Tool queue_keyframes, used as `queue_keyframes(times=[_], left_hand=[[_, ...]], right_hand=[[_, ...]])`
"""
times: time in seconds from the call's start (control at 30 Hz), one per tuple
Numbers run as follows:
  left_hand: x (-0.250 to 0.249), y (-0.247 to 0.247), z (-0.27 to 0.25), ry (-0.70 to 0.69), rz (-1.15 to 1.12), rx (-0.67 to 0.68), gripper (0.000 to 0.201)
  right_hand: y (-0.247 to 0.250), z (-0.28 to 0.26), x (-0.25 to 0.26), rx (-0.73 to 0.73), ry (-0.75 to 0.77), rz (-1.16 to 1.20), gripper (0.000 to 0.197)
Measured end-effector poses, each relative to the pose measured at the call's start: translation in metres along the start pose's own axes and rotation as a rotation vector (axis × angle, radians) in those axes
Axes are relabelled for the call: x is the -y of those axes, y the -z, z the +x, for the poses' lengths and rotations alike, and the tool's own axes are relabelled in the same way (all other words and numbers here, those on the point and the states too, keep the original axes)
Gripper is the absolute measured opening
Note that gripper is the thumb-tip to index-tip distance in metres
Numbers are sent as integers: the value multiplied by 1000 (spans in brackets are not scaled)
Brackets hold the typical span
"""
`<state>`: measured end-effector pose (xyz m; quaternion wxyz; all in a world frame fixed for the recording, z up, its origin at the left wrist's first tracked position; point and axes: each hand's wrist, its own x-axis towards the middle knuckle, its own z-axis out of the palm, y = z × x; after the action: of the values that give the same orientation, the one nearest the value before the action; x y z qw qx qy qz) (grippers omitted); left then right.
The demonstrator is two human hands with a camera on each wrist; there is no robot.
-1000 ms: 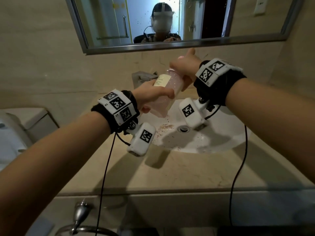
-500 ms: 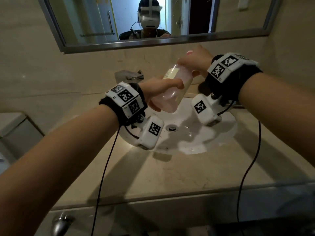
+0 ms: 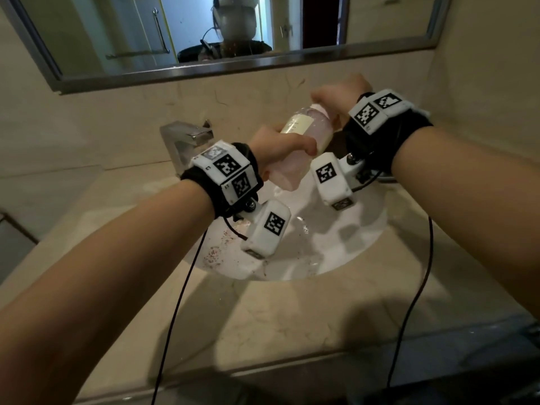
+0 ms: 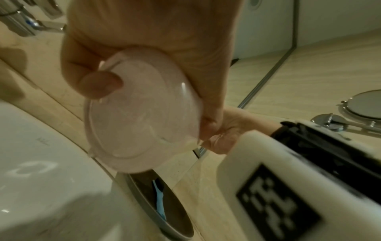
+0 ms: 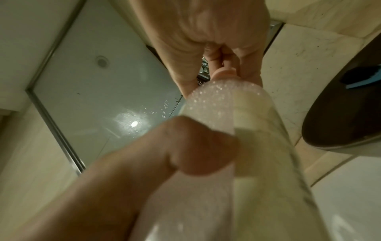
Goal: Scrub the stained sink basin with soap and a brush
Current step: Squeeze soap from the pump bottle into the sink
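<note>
A clear pink soap bottle (image 3: 304,133) with a pale label hangs tilted over the white sink basin (image 3: 344,252). My left hand (image 3: 277,147) grips its lower body; its round base (image 4: 142,117) fills the left wrist view. My right hand (image 3: 336,97) holds the bottle's top end, fingers curled round the pink cap (image 5: 224,71). Foam bubbles (image 5: 208,97) line the inside near the neck. Reddish-brown specks (image 3: 216,252) stain the basin's left side. A blue brush (image 4: 159,200) lies in a dark dish (image 4: 175,212) beside the basin.
A chrome faucet (image 3: 187,138) stands behind the basin on the left. The beige stone counter (image 3: 292,323) surrounds the basin. A framed mirror (image 3: 204,33) hangs on the wall above. Thin black cables (image 3: 181,293) dangle from both wrists.
The view has dropped and shifted, so the basin's stained left side shows more. Both hands and the bottle have moved right and slightly higher over the basin, still held the same way.
</note>
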<state>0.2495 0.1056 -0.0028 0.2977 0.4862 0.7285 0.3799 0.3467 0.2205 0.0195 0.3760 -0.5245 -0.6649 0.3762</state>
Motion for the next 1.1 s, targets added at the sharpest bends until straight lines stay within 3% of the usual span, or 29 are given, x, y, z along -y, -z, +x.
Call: queue_keyframes(times=[0.13, 0.17, 0.3, 0.43, 0.53, 0.6, 0.7, 0.8, 0.87, 1.0, 1.1], left_hand=[[-3, 2, 6, 6, 37, 58, 36], [-3, 3, 7, 2, 53, 76, 39], [-1, 12, 9, 8, 96, 116, 51], [13, 30, 11, 54, 122, 142, 40], [32, 51, 7, 111, 165, 166, 35], [45, 64, 5, 160, 190, 139, 43], [64, 83, 3, 215, 184, 69, 33], [80, 99, 1, 252, 182, 29, 44], [90, 106, -1, 284, 167, 20, 55], [104, 116, -5, 282, 102, -93, 40], [106, 120, -4, 270, 102, -124, 34]], right_hand=[[-3, -1, 6, -103, -32, -36, 24], [-4, 1, 6, -104, -47, -26, 29], [-13, 2, 13, -54, -90, 40, 78], [-38, -8, 22, 121, -161, 122, 82], [-70, -6, 27, 160, -126, 80, 76], [-90, -10, 30, 158, -110, -7, 74], [-116, -17, 33, 271, -50, -41, 74], [-143, -20, 42, 206, -45, -35, 99], [-157, -18, 46, 179, -40, 0, 97], [-173, -24, 53, 230, -45, -19, 81], [-178, -22, 52, 327, 6, 3, 84]])
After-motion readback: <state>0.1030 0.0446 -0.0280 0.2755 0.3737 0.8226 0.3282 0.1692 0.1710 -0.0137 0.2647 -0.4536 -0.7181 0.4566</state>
